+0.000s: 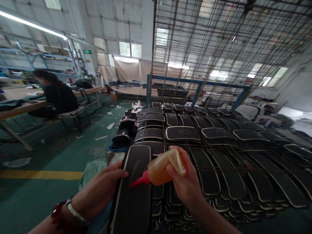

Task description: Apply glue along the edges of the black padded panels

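Observation:
My left hand (102, 185) grips the left edge of a long black panel (134, 208) with rounded corners and a pale border line, its thumb on the top face. In my right hand (185, 178) is a soft squeeze bottle (157, 170) of amber liquid, tipped on its side and dented under the fingers. Its red nozzle (138, 180) points left and down at the panel's face; whether the tip touches cannot be made out. Faint wet-looking streaks show on the panel just above the nozzle. Part of the panel's right edge lies behind the bottle.
Rows of similar curved black panels (229, 172) lie stacked on wire racks to the right. A tilted wire grid (219, 45) rises behind them. Dark piles (122, 136) sit on the floor beside the rack. At far left, a person (58, 94) sits at a table (31, 109).

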Motion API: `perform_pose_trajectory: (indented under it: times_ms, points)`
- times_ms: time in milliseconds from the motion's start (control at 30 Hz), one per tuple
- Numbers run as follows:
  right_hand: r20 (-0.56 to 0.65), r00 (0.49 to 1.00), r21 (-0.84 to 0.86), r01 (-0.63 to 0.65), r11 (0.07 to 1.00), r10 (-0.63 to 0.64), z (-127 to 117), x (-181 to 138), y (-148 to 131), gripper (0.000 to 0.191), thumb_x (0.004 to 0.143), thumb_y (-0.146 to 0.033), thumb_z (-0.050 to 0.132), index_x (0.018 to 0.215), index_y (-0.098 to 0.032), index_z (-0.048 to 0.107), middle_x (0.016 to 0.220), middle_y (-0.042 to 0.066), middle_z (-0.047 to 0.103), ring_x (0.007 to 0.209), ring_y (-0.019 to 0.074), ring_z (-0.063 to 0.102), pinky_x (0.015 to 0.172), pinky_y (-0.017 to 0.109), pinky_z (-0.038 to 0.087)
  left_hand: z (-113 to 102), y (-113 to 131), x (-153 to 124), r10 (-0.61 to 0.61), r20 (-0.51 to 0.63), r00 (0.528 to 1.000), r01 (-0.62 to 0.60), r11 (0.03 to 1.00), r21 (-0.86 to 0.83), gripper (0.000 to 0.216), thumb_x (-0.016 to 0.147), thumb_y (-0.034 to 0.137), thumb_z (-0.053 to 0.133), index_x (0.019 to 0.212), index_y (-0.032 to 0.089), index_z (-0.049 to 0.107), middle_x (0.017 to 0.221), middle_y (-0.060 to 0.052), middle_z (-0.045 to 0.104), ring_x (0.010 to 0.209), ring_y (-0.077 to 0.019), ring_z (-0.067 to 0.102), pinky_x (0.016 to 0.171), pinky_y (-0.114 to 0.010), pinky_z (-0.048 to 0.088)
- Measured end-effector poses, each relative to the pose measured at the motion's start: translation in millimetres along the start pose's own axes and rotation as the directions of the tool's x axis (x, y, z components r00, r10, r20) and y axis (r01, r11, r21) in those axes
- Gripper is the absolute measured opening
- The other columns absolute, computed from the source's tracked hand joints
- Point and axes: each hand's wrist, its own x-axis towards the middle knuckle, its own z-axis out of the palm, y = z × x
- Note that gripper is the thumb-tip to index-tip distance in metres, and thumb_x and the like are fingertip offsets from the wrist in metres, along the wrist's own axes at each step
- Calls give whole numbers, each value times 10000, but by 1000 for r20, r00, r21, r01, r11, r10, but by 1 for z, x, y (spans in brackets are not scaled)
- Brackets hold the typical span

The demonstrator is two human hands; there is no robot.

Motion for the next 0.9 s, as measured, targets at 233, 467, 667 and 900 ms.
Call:
perform_pose_trajectory:
  times_ms: [233,467,667,900]
  points:
    - [59,994,-1,90,996,-90,-17,4,-24,517,979,-399,833,1436,-343,598,1266,77,729,1107,298,702,995,464,572,-13,2,7,-29,11,1000,29,999,18,689,706,136,901,1364,138,697,1000,-131,899,788,-362,857,696,-428,710]
    - [61,995,153,68,986,-78,-3,-5,-24,520,933,-319,888,1380,-340,622,1223,44,761,1093,245,731,940,359,578,-41,-15,36,-60,-80,995,64,997,50,991,627,117,976,1526,312,605,904,-25,909,714,-325,849,612,-374,720]
    - [-155,865,639,-280,717,477,-20,-9,-25,562,605,-401,1092,1041,-200,800,968,44,800,860,201,756,790,284,636,-39,7,60,114,-184,976,-104,993,63,634,706,-18,792,1257,296,796,893,-28,902,643,-294,838,533,-329,721]
    - [-676,420,701,114,704,606,-115,1,-92,101,926,-193,739,1012,-205,792,991,85,819,744,216,790,578,277,684,-8,67,76,251,-461,851,-387,893,-228,493,1015,-24,367,1160,186,789,655,-5,809,463,-173,755,445,-202,660]
